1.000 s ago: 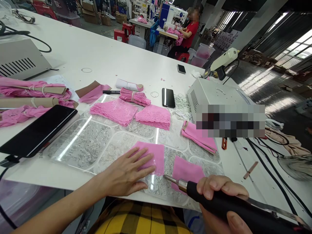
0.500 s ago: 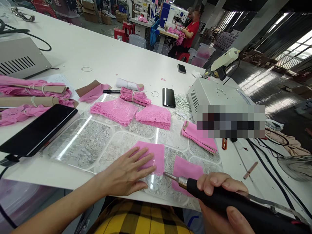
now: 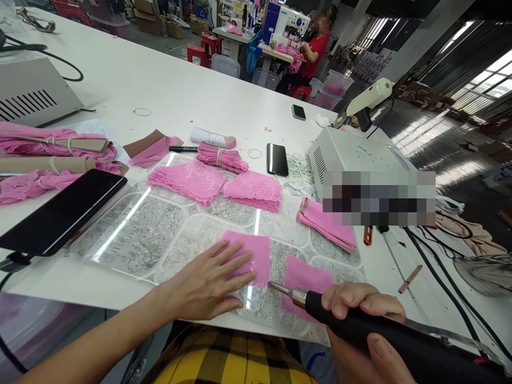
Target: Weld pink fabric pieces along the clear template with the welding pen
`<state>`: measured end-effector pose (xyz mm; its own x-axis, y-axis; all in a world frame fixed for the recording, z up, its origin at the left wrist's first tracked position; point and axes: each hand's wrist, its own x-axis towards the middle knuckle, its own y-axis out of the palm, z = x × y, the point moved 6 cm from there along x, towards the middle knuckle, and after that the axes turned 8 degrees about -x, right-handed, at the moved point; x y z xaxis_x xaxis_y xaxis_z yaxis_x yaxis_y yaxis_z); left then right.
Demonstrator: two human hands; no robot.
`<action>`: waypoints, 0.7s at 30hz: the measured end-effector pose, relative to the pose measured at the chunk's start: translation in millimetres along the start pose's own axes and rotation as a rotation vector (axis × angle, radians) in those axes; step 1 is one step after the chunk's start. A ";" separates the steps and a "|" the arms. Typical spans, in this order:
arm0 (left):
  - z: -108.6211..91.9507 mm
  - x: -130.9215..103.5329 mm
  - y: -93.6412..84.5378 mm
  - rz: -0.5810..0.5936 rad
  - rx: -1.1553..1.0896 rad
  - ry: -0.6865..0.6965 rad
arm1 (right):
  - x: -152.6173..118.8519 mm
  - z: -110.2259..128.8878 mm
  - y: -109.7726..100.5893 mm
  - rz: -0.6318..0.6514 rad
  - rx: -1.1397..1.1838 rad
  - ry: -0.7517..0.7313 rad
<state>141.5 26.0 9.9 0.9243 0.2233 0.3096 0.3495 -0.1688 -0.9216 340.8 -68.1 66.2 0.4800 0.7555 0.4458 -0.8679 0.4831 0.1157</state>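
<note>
My left hand point(image 3: 218, 280) lies flat with fingers stretched out on a pink fabric piece point(image 3: 260, 256), pressing it against the clear, patterned mat point(image 3: 132, 234). In my right hand point(image 3: 364, 314) is a black handpiece with a narrow metal tip point(image 3: 340, 312), fingers wrapped round its body. That tip touches or hovers at the lower right corner of the fabric under my left hand; I cannot tell which. A second pink fabric piece point(image 3: 306, 277) lies partly hidden beneath the handpiece. Beyond are two stacks of pink lace pieces point(image 3: 186, 181) point(image 3: 253, 190).
A folded pink bundle point(image 3: 326, 224) sits at the mat's right, by a grey box point(image 3: 344, 154). Phones lie on the left point(image 3: 64, 213) and at the back point(image 3: 277, 159). Black cables point(image 3: 444, 282) run along the right. A co-worker point(image 3: 316, 53) sits at a sewing machine in the distance.
</note>
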 end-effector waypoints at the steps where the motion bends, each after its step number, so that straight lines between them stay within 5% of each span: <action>1: 0.0 0.3 -0.1 -0.002 -0.003 0.000 | 0.2 0.0 -0.2 0.009 -0.001 0.002; 12: 7.0 -9.0 -18.0 -0.097 -0.136 -0.043 | 4.3 2.1 0.2 -0.056 -0.002 0.027; 21: 29.2 -34.6 -22.6 0.085 -0.197 -0.137 | 4.3 -11.8 -1.7 -0.046 -0.002 0.026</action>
<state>97.1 50.1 13.1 0.9267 0.3264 0.1861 0.3072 -0.3732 -0.8754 345.9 -60.4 57.4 0.5228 0.7437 0.4165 -0.8445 0.5185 0.1342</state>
